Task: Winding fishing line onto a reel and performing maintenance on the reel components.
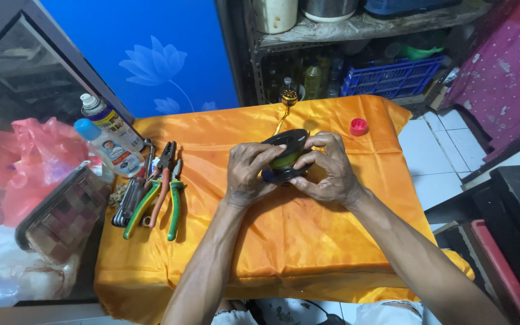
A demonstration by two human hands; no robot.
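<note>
Left hand (247,174) and right hand (327,168) clasp spool (284,157).

Two bare forearms, no sleeves, left hand (247,174) and right hand (326,170) ungloved

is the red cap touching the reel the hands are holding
Apart. The head view shows the red cap lying alone on the orange cloth, with bare cloth between it and the reel.
</note>
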